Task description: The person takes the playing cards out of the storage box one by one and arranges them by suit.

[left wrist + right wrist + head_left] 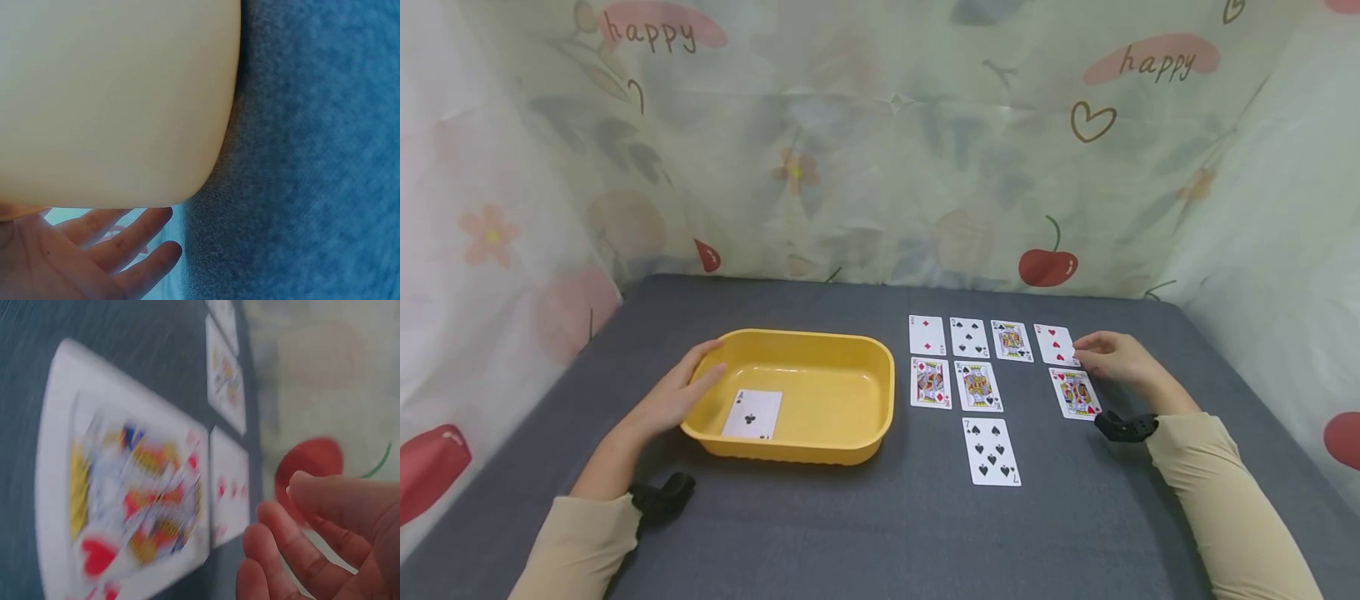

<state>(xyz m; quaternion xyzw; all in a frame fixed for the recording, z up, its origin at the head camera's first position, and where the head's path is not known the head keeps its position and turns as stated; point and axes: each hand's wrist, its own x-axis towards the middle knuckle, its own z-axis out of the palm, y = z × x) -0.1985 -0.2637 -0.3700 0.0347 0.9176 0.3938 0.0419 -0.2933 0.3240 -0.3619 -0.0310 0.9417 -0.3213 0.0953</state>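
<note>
My left hand [681, 392] grips the left rim of a yellow tray [805, 457], thumb over the inside and fingers along the outside. In the left wrist view the tray's smooth wall [119, 100] stands beside the spread fingers. Inside the tray lies a face-up club card [752, 408]. At the right, my right hand [1123, 362] is at the right edge of a three of hearts [1056, 343], fingers loosely bent, holding nothing. A face card of hearts [1075, 393] lies just below it, large and blurred in the right wrist view.
Left of the three of hearts, the back row holds a diamond card [927, 335], a spade card [969, 337] and a face card [1012, 341]. Two face cards, one red [931, 383] and one black [978, 387], lie below, then a seven of spades [992, 452]. Patterned curtains [880, 167] surround the grey table.
</note>
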